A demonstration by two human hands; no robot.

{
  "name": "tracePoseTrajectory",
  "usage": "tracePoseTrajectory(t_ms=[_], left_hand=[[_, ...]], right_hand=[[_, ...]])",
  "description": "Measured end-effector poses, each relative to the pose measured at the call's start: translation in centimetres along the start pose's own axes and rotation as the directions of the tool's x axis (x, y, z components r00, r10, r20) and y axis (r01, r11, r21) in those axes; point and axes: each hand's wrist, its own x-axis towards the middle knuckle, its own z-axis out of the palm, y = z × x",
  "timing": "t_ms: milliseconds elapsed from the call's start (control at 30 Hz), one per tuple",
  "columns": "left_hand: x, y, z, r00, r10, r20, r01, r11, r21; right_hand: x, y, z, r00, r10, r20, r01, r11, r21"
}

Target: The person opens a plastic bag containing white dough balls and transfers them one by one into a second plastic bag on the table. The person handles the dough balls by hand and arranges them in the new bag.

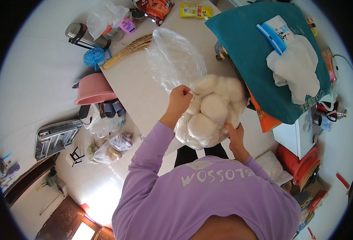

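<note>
A clear plastic bag [182, 138] full of round white steamed buns [214, 106] is held over the table's near edge, in front of my body. My left hand [179, 99] pinches a twisted white piece, seemingly the bag's plastic, at the upper left of the buns. At the lower right, my right hand [236, 136] grips the bag's side, with the thumb on top and the other fingers mostly hidden. Beyond my left hand, a second stretch of clear plastic [176, 57] lies crumpled on the pale table [134, 87]; whether it joins the held bag cannot be told.
A straw whisk broom [128, 51] lies at the table's left edge near a steel thermos [84, 34]. A teal bag-like cover [239, 33] bearing a tissue pack [275, 34] stands at right. Below left are a pink basin [93, 88] and bagged goods [111, 150].
</note>
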Motion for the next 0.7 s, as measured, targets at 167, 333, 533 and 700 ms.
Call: tracePoseTrajectory(t_ms=[167, 333, 533, 700], left_hand=[[-5.9, 4.7, -0.2, 0.992, 0.03, 0.124, -0.012, 0.99, -0.139], [-14.0, 8.9, -2.4, 0.965, 0.014, 0.261, 0.04, 0.979, -0.199], [-16.9, 8.1, -6.5, 0.996, 0.001, 0.093, 0.014, 0.986, -0.167], [-11.6, 1.7, -7.9, 0.995, -0.028, -0.092, 0.014, 0.987, -0.159]], right_hand=[[-1.0, 2.7, -1.6, 0.99, 0.0, 0.139, -0.023, 0.986, 0.165], [-3.1, 3.4, 0.3, 0.91, 0.006, 0.415, -0.137, 0.948, 0.286], [-2.6, 5.1, 5.1, 0.8, 0.052, 0.598, -0.227, 0.949, 0.221], [1.7, 7.4, 8.3, 0.796, 0.15, 0.587, -0.224, 0.973, 0.055]])
